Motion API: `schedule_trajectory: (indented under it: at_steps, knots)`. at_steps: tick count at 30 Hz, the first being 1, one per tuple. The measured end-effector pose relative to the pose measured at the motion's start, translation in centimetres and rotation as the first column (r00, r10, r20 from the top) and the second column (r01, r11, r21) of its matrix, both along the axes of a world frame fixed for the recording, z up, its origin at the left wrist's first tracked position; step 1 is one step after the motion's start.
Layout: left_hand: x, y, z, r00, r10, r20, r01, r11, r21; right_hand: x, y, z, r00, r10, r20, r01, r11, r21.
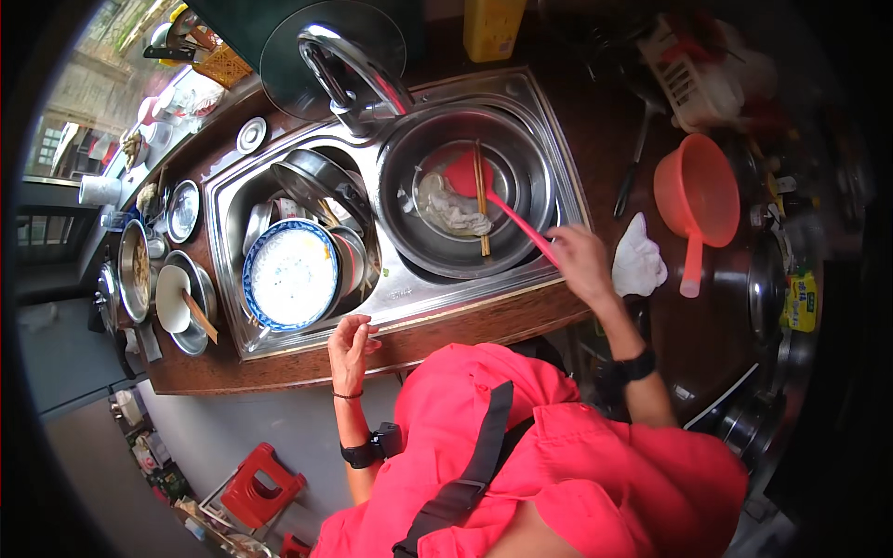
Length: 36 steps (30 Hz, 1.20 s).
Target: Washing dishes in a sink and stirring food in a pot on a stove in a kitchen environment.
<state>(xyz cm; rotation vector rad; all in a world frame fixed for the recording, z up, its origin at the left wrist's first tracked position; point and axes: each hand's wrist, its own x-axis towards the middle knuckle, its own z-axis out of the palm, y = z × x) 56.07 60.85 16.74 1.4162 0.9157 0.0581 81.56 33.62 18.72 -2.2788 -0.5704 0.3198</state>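
My right hand (579,261) is closed on the handle of a pink-red ladle (520,222), whose bowl rests inside a large metal basin (404,244) in the right sink bowl. In the basin lie a wet whitish cloth (450,206) and a pair of wooden chopsticks (481,202), with a little liquid. My left hand (354,345) is held over the counter's front edge with its fingers loosely bent and nothing in them. Near it, a blue-rimmed white bowl (291,275) sits on stacked dishes in the left sink bowl, beside a tilted metal pan (317,183).
A chrome faucet (363,66) arches behind the basin. To the right are a crumpled white cloth (638,258), a coral plastic dipper (698,188) and a black-handled utensil (631,167). Metal bowls (197,279) stand left of the sink; a red stool (261,486) is on the floor.
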Motion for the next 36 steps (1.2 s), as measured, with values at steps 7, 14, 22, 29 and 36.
schedule_trajectory:
  at_steps: [7,14,22,29,36]
  knots:
    - [4.0,-1.4,1.8,0.994,-0.096,0.045,0.087,0.981,0.171,1.7,12.7,-9.0,0.906,0.388,-0.167,-0.422,0.844,-0.331]
    - [7.0,0.0,2.4,0.987,-0.152,0.046,0.145,0.982,0.122,3.8,13.1,-11.9,0.805,0.489,-0.335,-0.592,0.694,-0.41]
    - [14.2,0.4,0.0,0.836,-0.531,0.137,0.432,0.792,0.432,3.8,10.3,-0.5,0.869,0.471,-0.149,-0.473,0.881,0.025]
    - [19.6,1.0,-6.5,0.837,-0.421,0.35,0.522,0.805,-0.282,0.8,10.2,0.9,0.972,0.236,-0.014,-0.218,0.919,0.329]
    - [19.7,2.2,-10.8,0.858,-0.361,0.365,0.422,0.901,-0.1,-0.5,0.9,-1.2,0.961,-0.251,0.12,0.231,0.96,0.157]
